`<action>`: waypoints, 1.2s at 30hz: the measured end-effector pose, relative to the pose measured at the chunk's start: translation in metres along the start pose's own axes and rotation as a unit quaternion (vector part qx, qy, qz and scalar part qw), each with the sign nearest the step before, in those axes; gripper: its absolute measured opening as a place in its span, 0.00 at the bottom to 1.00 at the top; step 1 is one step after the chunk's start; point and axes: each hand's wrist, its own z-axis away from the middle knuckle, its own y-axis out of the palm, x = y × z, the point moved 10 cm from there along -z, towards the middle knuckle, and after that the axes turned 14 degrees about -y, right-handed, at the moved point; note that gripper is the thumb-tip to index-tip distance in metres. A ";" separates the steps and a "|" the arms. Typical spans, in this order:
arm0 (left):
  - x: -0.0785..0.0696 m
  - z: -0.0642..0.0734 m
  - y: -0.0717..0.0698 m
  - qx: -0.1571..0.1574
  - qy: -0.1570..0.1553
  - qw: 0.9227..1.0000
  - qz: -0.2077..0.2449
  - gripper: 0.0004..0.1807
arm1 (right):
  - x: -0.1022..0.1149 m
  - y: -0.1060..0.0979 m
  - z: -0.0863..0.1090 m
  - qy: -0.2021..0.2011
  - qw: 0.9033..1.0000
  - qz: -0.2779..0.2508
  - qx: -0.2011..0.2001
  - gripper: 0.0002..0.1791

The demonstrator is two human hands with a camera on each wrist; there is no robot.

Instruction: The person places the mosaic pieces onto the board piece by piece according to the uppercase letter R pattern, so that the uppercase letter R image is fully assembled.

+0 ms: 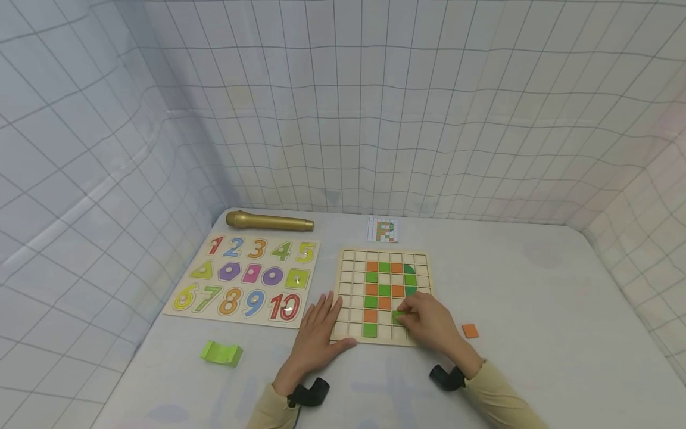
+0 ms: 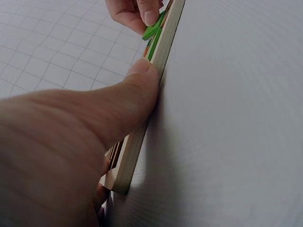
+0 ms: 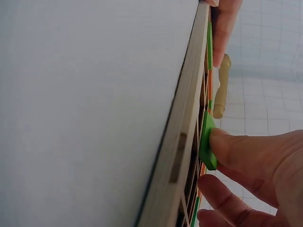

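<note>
A wooden grid board (image 1: 356,298) lies on the table, with green and orange square tiles and dark green rounded pieces in its cells. My right hand (image 1: 431,322) pinches a green square tile (image 1: 396,317) between thumb and fingers over the lower right cells. In the right wrist view that tile (image 3: 207,142) stands tilted against the grid. My left hand (image 1: 316,339) lies at the board's lower left corner, fingers extended along the left side. Its thumb (image 2: 137,82) presses on the near edge in the left wrist view. One loose orange tile (image 1: 470,330) lies right of the board.
Behind the board lies a small pattern card (image 1: 383,238). To the left is a number-and-shape puzzle board (image 1: 241,319), with a gold microphone (image 1: 270,221) behind it and a light green notched block (image 1: 221,353) in front. Grid-patterned curtains (image 1: 396,119) surround the table.
</note>
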 end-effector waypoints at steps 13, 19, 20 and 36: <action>0.002 -0.001 0.002 0.008 -0.012 1.000 -0.001 0.48 | 0.005 -0.003 0.005 -0.035 0.998 0.046 0.024 0.08; 0.001 0.000 0.000 0.005 -0.010 1.000 0.003 0.48 | -0.002 -0.017 0.016 -0.067 0.997 0.037 -0.017 0.13; 0.001 0.000 0.000 0.006 -0.010 1.000 0.003 0.48 | -0.004 -0.022 0.020 -0.070 0.997 0.034 -0.028 0.14; 0.001 -0.001 0.001 0.007 -0.011 1.000 0.003 0.48 | -0.040 -0.082 0.075 -0.064 0.990 0.045 -0.115 0.17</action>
